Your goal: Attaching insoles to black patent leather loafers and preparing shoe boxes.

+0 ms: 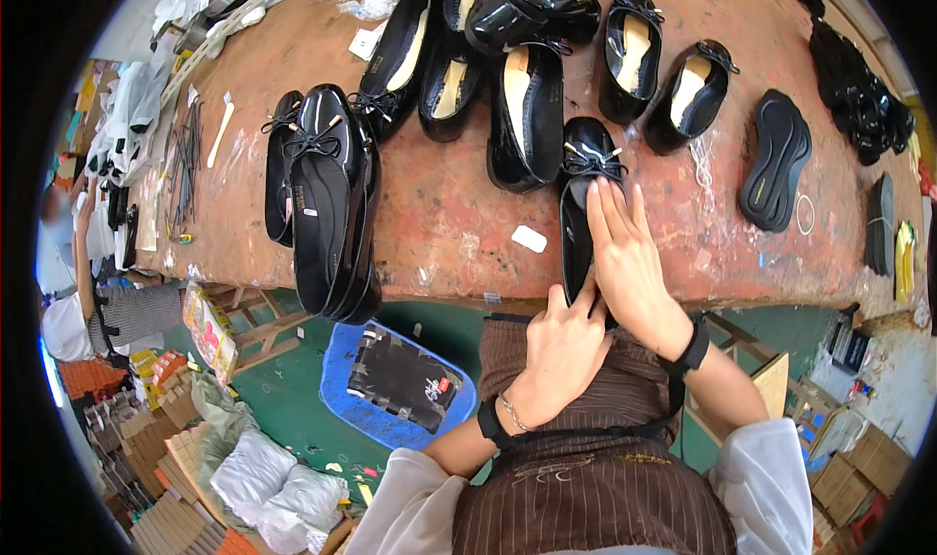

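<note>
A black patent flat shoe [578,225] with a bow on its toe lies at the table's near edge, toe pointing away from me. My left hand [563,343] is closed round its heel end, fingers bent over the rim. My right hand [628,262] lies over the shoe's opening with fingers stretched out and close together, fingertips just behind the bow. The hand covers much of the inside, so I cannot see what is under it. Just beyond stands another black shoe [502,155], a pale lining showing inside.
Stacked black shoes [337,199] stand at the left, near the edge. More bow shoes [690,96] spread across the far side. Black insoles [774,164] lie at the right. A white piece [529,239] rests left of my hands. Below sits a blue tub [337,404].
</note>
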Demonstrator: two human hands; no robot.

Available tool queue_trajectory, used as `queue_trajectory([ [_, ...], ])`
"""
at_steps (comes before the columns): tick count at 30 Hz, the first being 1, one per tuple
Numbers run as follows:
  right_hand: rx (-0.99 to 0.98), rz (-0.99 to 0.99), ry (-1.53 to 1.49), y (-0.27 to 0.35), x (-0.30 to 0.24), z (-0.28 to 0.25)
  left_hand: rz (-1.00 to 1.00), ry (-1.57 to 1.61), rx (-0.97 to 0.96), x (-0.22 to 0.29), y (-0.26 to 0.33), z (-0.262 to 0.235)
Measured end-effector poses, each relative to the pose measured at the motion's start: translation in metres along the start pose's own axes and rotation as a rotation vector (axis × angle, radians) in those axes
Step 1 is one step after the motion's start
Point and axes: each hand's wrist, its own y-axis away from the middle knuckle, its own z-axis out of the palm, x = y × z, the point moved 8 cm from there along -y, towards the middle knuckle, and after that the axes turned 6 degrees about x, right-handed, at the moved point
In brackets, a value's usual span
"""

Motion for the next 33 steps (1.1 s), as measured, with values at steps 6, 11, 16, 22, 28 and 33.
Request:
queue_trajectory([
  [6,-0.267,0.049,0.126,-0.035,0.007,0.033,-0.001,0.043,0.018,0.001,-0.004,-0.005],
  [11,-0.071,0.027,-0.168,0.011,-0.013,0.005,-0.046,0.049,-0.084,0.002,-0.003,0.001],
  [16,-0.062,0.074,0.046,-0.024,-0.003,0.029,-0.006,0.012,-0.006,0.003,-0.001,-0.004],
  [22,-0.461,0.083,0.032,-0.034,0.009,0.049,0.022,-0.009,0.063,0.014,-0.003,-0.006],
  [28,-0.061,0.352,-0.932,-0.008,0.083,-0.047,-0.046,0.444,0.081,-0.044,0.029,-0.080],
  [33,0.300,0.830,0.172,0.040,0.250,-0.088,-0.023,-0.030,0.380,-0.080,0.054,-0.212],
])
